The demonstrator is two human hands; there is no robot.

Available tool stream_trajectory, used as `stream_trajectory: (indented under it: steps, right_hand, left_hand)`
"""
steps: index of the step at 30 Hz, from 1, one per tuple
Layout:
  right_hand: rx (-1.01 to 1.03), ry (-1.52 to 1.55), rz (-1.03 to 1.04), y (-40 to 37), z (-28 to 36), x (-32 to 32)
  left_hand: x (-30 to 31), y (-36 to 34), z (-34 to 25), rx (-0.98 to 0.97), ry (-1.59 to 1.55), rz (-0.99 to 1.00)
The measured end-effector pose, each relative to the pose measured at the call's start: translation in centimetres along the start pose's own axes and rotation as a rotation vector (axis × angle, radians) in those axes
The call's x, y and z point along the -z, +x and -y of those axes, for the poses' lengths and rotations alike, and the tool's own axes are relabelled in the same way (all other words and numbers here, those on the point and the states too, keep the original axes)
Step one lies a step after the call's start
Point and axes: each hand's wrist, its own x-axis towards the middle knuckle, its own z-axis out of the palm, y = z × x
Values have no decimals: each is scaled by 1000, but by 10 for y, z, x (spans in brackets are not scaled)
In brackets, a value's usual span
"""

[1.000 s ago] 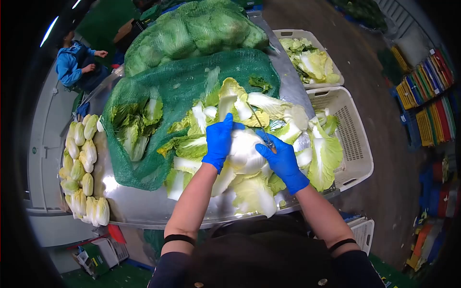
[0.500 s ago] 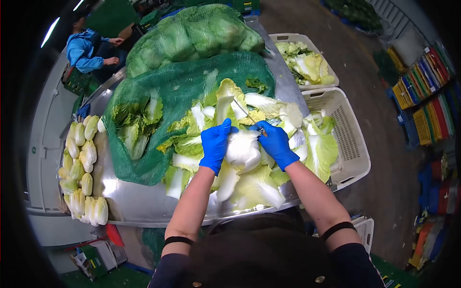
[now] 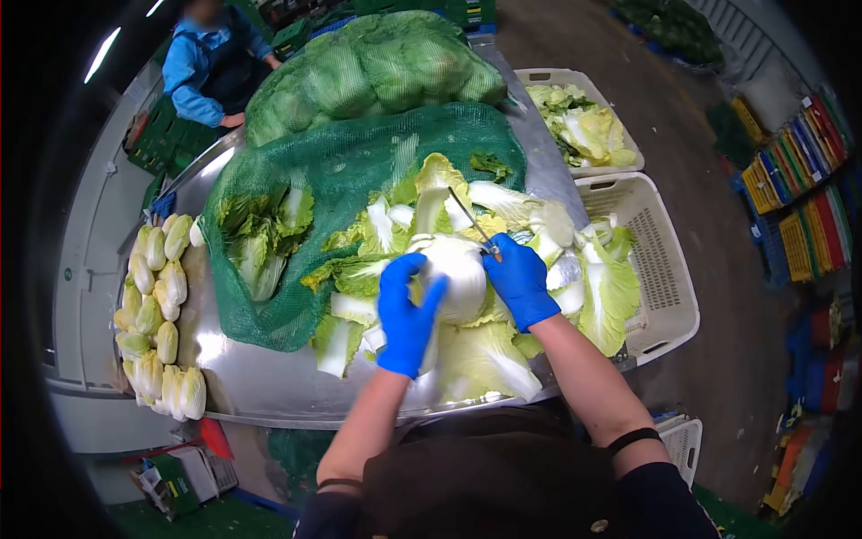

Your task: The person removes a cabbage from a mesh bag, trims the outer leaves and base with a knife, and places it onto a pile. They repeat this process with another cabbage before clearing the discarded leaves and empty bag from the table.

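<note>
Our left fingers (image 3: 429,292) are spread wide and laid flat on the near-left side of the cabbage head (image 3: 460,274). They're not curled round it, so the left hand (image 3: 406,319) is basically open and just pressing. The right fingers (image 3: 503,260) are clamped round the handle of a knife (image 3: 469,217), and the right hand (image 3: 521,283) is snug against the cabbage's right side. The blade pokes up and away over the top of the head. So the pale cabbage sits right between our two blue gloves, touching both.

Under and around it there's a messy pile of loose leaves (image 3: 485,359) on the steel table (image 3: 260,386). Just left lies a green net sack (image 3: 305,180) with a few cabbages inside, and behind that a full sack (image 3: 377,63). A row of trimmed cabbages (image 3: 157,314) lines the table's far left edge. Off to the right we've got a white basket (image 3: 664,269), and a second basket (image 3: 548,74) with leaves in it further back. A person in blue (image 3: 211,67) is at the far end.
</note>
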Motion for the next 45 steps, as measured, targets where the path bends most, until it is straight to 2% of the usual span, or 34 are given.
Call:
stream_trajectory:
  steps: [1,2,3,4,5,6,7,8,9,10,11,13,15,17,18,23,25,27,28,29,31,33,34,35,37,39,41,42,45]
  right_hand:
    - [11,0,1,0,2,-1]
    - [12,-1,12,1,3,-3]
    - [31,-27,26,8,4,-3]
    - [47,-53,41,14,4,-4]
    - [48,-55,49,18,2,-4]
    - [58,-53,61,24,-2,-5]
    - [68,-49,73,27,-5,-5]
    - [65,-66,89,29,-8,-5]
    - [68,-67,93,29,-11,-5]
    - [65,-68,87,28,-14,-5]
    - [59,-69,75,29,-16,-5]
    - [48,-9,99,21,-10,-5]
    - [47,47,114,15,4,-2]
    - [122,-6,173,2,24,0]
    - [163,20,153,-6,32,0]
    - [191,-20,75,-4,40,-9]
    - [311,11,50,-1,46,-10]
    - [364,29,12,5,57,7]
    - [406,46,-16,7,59,14]
    - [467,-21,-131,12,56,19]
    - [400,-27,-172,42,27,21]
    - [179,-181,-117,71,-9,29]
    - [191,-305,-69,69,-21,35]
    - [197,-304,-76,59,-4,48]
    - [85,65,106,14,42,77]
    - [185,384,114,-20,35,47]
    - [165,348,281,-46,49,42]
    - [234,441,174,-48,40,25]
    - [278,400,136,-52,38,27]
  left_hand:
    - [-9,-16,-10,-90,212,-31]
    - [-17,-38,-17,-76,289,51]
    - [-25,-60,-17,-163,301,101]
    - [-33,-88,2,-262,288,239]
    - [-34,-102,8,-278,268,482]
    - [-30,-114,17,-254,107,706]
    - [-25,-122,38,-247,106,702]
    - [-18,-129,66,-69,-70,975]
    - [-8,-120,69,115,-252,1238]
    - [4,-112,69,511,-320,1061]
    - [18,-81,42,890,-376,856]
    - [31,-46,-5,523,-317,133]
    - [17,-22,-8,301,-132,108]
    - [-17,-16,10,242,-20,42]
    - [-29,-12,23,293,-59,-39]
    - [-12,6,53,349,-209,10]
    - [-5,12,65,505,-485,117]
    - [4,14,52,490,-478,65]
    - [12,14,41,523,-594,91]
    - [19,13,31,558,-713,115]
    - [32,6,21,580,-835,179]
    - [42,-5,10,726,-1119,261]
    - [46,-8,4,734,-1183,275]
    - [46,-8,4,724,-1184,274]
    - [45,-14,3,879,-1228,147]
    - [37,-14,2,886,-1234,131]
    - [31,-15,2,850,-1251,71]
    - [31,-14,0,850,-1246,84]
    - [36,-17,-4,815,-1188,131]
